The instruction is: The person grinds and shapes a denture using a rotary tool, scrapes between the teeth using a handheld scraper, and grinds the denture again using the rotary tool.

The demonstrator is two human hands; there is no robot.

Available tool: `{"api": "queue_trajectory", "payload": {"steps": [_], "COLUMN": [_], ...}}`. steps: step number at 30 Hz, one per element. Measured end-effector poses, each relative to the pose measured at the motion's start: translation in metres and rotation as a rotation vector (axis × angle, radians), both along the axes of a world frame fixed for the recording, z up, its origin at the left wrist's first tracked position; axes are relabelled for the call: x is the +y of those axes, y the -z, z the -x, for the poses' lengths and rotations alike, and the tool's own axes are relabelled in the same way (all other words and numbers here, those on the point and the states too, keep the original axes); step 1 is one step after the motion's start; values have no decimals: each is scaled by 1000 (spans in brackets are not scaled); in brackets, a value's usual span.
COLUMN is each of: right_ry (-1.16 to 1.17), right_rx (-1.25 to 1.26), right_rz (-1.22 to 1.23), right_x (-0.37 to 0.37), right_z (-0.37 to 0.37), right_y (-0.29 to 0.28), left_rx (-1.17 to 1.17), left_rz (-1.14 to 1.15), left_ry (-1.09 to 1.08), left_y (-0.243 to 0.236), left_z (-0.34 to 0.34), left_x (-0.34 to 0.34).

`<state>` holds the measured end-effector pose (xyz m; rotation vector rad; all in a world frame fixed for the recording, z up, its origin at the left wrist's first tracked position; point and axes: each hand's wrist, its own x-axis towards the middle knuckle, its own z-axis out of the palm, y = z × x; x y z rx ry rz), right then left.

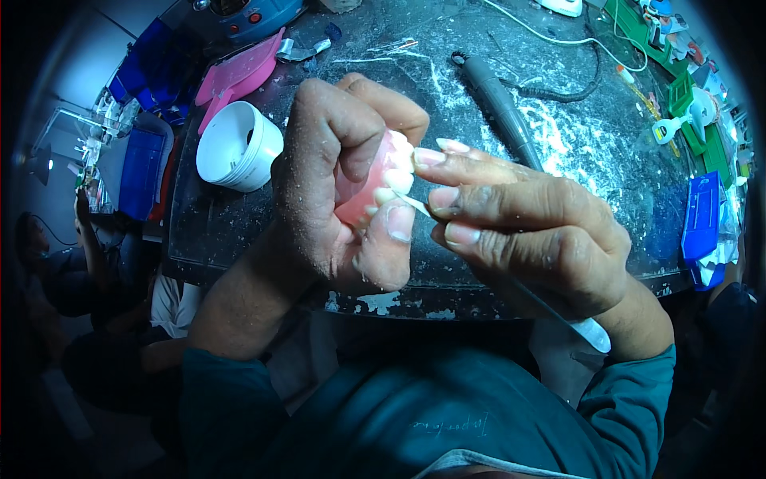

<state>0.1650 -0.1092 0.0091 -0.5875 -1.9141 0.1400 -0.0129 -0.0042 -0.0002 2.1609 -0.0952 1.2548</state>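
My left hand [319, 176] is closed round a denture [365, 194] with a pink base and a row of white teeth, its thumb pressed near the lower teeth. Part of the base is hidden behind the curled fingers. From the right, my right hand [542, 223] pinches a thin metal wax carver [590, 334]. Its narrow pointed blade reaches the teeth close to my left thumb, while the broad spoon-like end sticks out below my right palm. The fingertips of my right hand sit close against the front teeth.
A white tub [239, 146] stands left of my hands, beside a pink dustpan-like tray [239, 76]. Behind my right hand lies a dark corded handpiece [499, 108] on the powder-strewn black table [383, 88]. Blue bins [700, 215] line the right edge. People sit at the far left.
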Motion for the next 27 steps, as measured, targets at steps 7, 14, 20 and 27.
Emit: {"api": "queue_trajectory", "payload": {"steps": [7,14,20,27], "right_ry": [39,39,-5,-19], "right_rx": [-9,-127,61,43], "right_rz": [-38,-116,55,65], "right_x": [3,5,-5,-4], "right_z": [1,-5,1,0], "right_y": [5,4,6,4], "left_rx": [36,14,9,4], "left_rz": [-20,-52,-243,-260], "left_ry": [-4,-23,-112,-113], "left_y": [-1,0,-4,-5], "left_z": [0,-2,-1,1], "left_x": [3,5,8,9]}}
